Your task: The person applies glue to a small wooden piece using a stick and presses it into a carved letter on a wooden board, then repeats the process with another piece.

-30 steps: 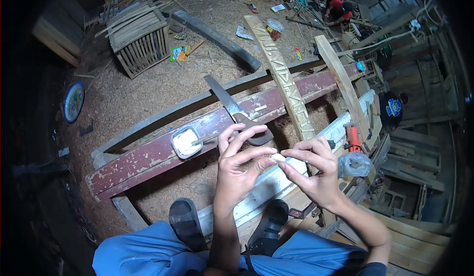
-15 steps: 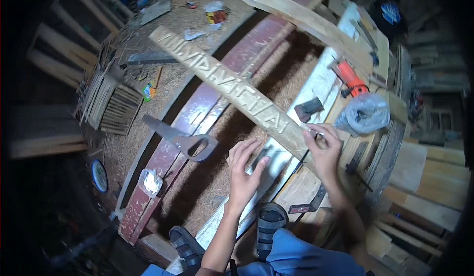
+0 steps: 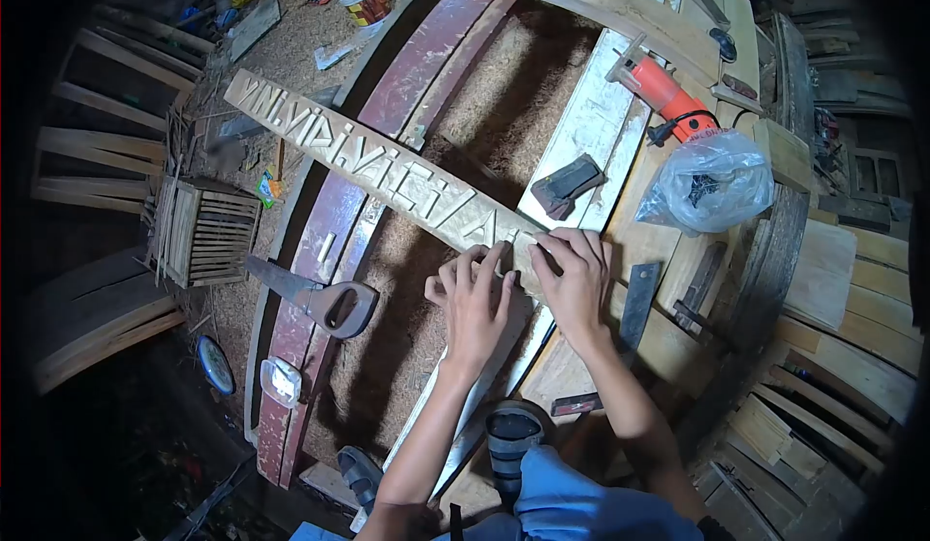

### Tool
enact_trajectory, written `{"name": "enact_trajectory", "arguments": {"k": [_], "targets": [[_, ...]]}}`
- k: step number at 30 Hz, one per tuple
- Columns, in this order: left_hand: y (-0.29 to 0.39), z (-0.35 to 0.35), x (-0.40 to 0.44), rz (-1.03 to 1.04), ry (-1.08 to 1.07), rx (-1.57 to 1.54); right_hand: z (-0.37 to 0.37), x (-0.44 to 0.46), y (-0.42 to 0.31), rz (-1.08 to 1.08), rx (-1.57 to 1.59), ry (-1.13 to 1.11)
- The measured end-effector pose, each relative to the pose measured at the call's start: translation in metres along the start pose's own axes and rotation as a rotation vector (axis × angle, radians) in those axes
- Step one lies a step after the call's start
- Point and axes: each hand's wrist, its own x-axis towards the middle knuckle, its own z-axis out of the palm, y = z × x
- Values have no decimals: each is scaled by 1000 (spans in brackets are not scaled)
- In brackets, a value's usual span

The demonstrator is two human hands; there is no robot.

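A long wooden board (image 3: 387, 175) lies slanted across the bench, with raised wooden letters along its face. My left hand (image 3: 473, 304) rests at the board's near right edge, its fingers bent and apart around the last letters. Close beside it, my right hand (image 3: 578, 284) is closed over the board's right end, fingertips pressed together. Whatever sits under those fingertips is hidden. A dark block (image 3: 569, 185) lies on the white plank just beyond the right hand. Near the right wrist is a metal square (image 3: 639, 301).
A handsaw (image 3: 315, 294) and a small clear tub (image 3: 281, 382) sit on the maroon beam. To the right are a red power tool (image 3: 670, 95) and a plastic bag (image 3: 705, 185). A slatted crate (image 3: 208, 231) stands at left on sawdust-covered ground.
My right hand has moved left onto the board's end from a pinch on a small pale item. My left hand has come up to the board's edge. The camera view has shifted.
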Motion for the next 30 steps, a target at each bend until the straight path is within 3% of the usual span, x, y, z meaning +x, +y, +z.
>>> {"name": "enact_trajectory", "arguments": {"k": [30], "targets": [[2, 0, 16, 8, -27, 90, 7, -1, -2, 10, -87, 12]]}}
